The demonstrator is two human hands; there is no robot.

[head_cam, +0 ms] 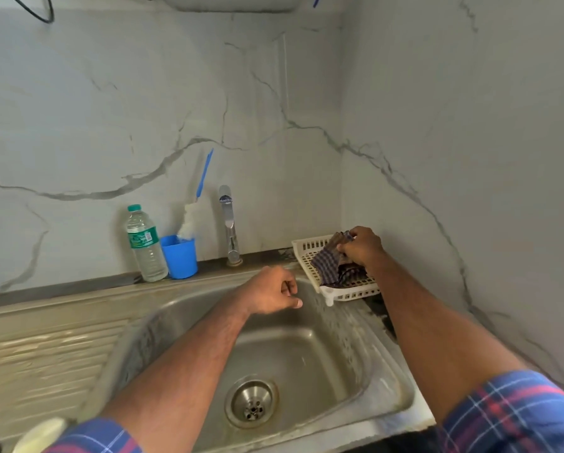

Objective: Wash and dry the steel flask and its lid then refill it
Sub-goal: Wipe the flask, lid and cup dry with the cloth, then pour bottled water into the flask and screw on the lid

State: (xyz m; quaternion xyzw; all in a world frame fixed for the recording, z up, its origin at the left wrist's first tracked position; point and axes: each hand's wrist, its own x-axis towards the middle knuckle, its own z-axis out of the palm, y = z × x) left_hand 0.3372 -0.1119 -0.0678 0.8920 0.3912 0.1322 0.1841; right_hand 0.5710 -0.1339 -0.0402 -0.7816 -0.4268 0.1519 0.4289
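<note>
The right hand [360, 245] reaches out to about one o'clock and its fingers [344, 248] are curled round a bunched checked cloth [329, 266], which they grip at its upper edge. The cloth hangs down into a white slatted plastic tray [310, 248] that sits on the counter [58, 286] at the far right corner of the steel sink [306, 354], against the marble-patterned wall [176, 93]. The left hand [270, 291] hovers over the far rim of the basin at roughly twelve o'clock, fingers loosely curled and holding nothing, thumb pointing right toward the tray.

The steel flask and its lid are not in view anywhere, so neither its place nor its long axis can be told; the dark folds of cloth in the tray may hide something, but that cannot be judged from here. The basin itself shows only its drain strainer [251, 402].

At eleven o'clock stand a clear plastic water bottle [145, 246] with a green cap and, just beside it on its right, a blue cup [180, 256] holding a bottle brush [195, 204]; the tap [230, 223] rises between the cup and the tray.

The step in hand looks like taking up the cloth for drying. The right hand is the one on it, and the left is near enough to help spread it.
</note>
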